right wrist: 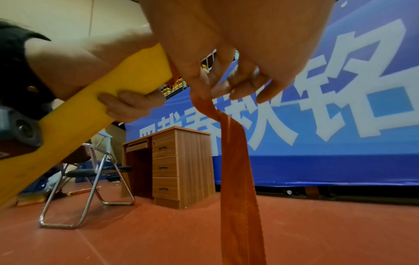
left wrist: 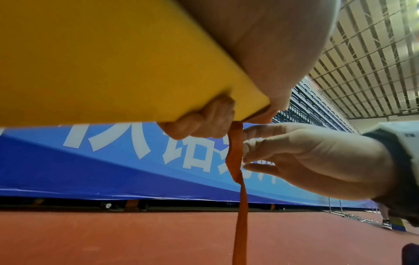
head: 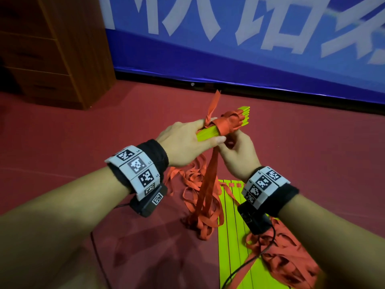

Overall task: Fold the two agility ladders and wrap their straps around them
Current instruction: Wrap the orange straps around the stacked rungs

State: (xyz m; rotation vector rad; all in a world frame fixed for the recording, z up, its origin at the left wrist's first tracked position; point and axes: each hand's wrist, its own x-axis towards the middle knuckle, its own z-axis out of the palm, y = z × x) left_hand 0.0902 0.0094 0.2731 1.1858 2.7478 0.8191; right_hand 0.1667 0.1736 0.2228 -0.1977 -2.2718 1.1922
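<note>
Above the floor, left hand point(head: 183, 140) gripping folded ladder point(head: 210, 133), right hand point(head: 237, 155) pinching strap point(head: 210, 176).

Red floor point(head: 62, 142) under me. On it, right below my wrists: 2nd ladder point(head: 233, 236), yellow-green rungs lying flat side by side, w/ loose red strap piles point(head: 200, 213) heaped on the floor along its left & right edges, some strap crossing the rungs. Wooden drawer desk point(head: 52, 49) stands on the floor far left; folding chair point(right wrist: 90, 179) beside it. Blue banner point(head: 250, 49) meets the floor along the back.
</note>
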